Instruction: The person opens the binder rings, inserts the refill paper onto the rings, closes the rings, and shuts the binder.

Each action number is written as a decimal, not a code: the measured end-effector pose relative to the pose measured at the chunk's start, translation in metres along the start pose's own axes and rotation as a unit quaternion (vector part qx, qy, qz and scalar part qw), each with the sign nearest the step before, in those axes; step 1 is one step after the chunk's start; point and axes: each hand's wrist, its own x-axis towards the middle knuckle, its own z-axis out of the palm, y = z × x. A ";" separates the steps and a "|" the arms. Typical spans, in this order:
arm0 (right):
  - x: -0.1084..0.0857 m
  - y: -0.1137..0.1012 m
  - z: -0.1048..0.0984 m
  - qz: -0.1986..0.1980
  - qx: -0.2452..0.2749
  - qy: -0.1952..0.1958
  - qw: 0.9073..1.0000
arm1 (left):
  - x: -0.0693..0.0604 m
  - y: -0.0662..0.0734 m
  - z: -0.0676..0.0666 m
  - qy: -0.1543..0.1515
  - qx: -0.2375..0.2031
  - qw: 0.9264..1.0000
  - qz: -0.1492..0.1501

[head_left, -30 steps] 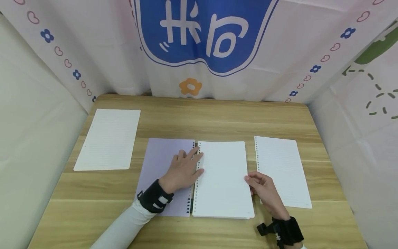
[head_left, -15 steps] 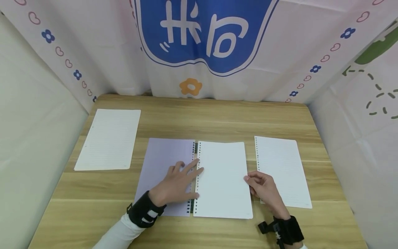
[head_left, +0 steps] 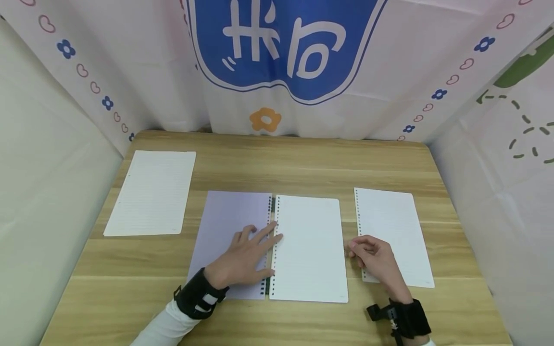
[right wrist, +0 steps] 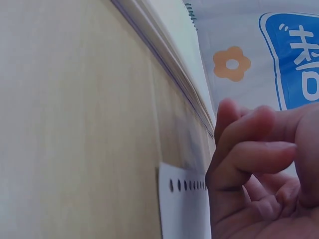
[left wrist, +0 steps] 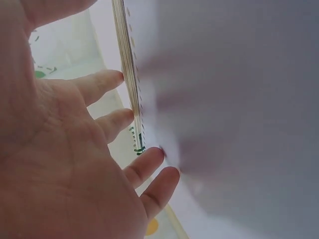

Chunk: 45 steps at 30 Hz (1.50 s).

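Note:
An opened loose-leaf notebook lies in the middle of the table, with its lilac cover [head_left: 227, 216] on the left and a stack of white punched pages [head_left: 311, 245] on the right. Fingers spread, my left hand [head_left: 235, 262] rests across the ring binding, its fingertips on the holed edge of the stack. Just off the stack's right edge is my right hand [head_left: 376, 257], thumb and fingers bent, with nothing visible between them. In the right wrist view its curled fingers [right wrist: 249, 144] are beside the stack's side. A loose lined sheet [head_left: 391, 216] lies partly beneath that hand.
Another lined paper [head_left: 151, 192] lies at the far left of the wooden table [head_left: 277, 163]. A white cloth [head_left: 151, 72] with a blue emblem hangs behind the table. Pale cloth walls stand at both sides.
My left hand has slid down the binding, toward me. The right hand has let go of the page stack's edge and moved slightly right. The stack's pages lie more evenly.

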 end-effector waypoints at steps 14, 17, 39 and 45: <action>-0.006 0.003 -0.033 -0.083 -0.161 0.121 0.976 | 0.033 0.021 -0.010 0.015 0.012 1.000 0.021; -0.009 0.007 -0.048 -0.104 -0.231 0.171 0.952 | 0.048 0.036 -0.010 -0.001 0.020 0.999 0.047; -0.019 0.028 -0.101 0.061 -0.319 0.209 0.922 | 0.116 0.144 0.045 -0.065 0.286 0.942 0.161; -0.018 0.035 -0.113 0.068 -0.267 0.243 0.930 | 0.117 0.149 0.049 -0.069 0.291 0.940 0.162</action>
